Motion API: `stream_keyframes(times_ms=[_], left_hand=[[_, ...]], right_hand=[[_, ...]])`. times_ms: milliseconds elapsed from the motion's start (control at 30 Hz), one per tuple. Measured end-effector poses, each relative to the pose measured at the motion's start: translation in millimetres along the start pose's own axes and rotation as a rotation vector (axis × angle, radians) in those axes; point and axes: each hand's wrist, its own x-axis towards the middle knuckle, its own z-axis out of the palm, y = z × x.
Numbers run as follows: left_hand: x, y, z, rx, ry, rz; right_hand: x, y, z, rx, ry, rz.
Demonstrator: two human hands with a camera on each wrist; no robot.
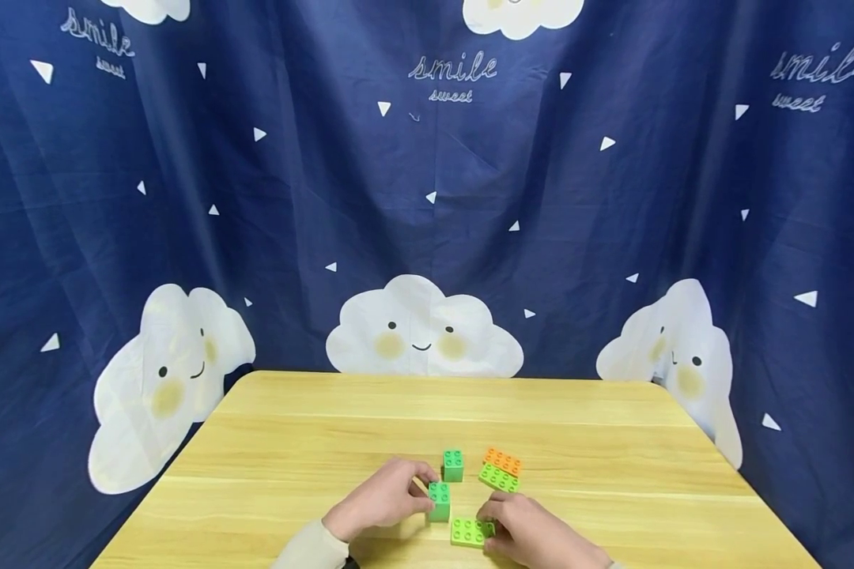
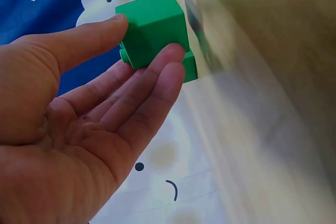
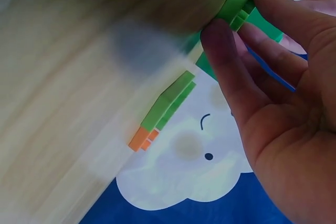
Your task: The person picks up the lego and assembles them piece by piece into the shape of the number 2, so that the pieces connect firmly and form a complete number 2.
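Observation:
My left hand [image 1: 387, 498] pinches a tall green toy brick [image 1: 439, 506] between thumb and fingers. In the left wrist view the thumb lies on one side of this green brick [image 2: 155, 27] and the fingertips on another. To its right, my right hand [image 1: 537, 531] grips one end of a flat lime-green brick [image 1: 466, 533], studs up, near the table's front. The right wrist view has thumb and fingers on opposite edges of that lime brick [image 3: 235, 2]. The two held bricks are close together but apart.
Just behind the left hand's brick stands another green brick [image 1: 453, 468]. Beyond the right hand, a second flat lime brick [image 1: 499, 478] lies against a flat orange brick [image 1: 503, 461]. A wooden table [image 1: 270, 442] bears everything, with a blue cloud-print curtain [image 1: 292, 197] behind it.

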Motion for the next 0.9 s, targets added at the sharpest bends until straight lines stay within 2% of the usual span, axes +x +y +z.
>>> stream_keyframes(times_ms=[500, 900], left_hand=[[-1.4, 9.0, -1.7, -0.002, -0.002, 0.010], [-2.1, 12.6, 0.8, -0.027, -0.007, 0.026]], right_hand=[[-0.3, 1.6, 0.6, 0.054, 0.001, -0.028], [-0.3, 1.0, 0.3, 0.044, -0.006, -0.006]])
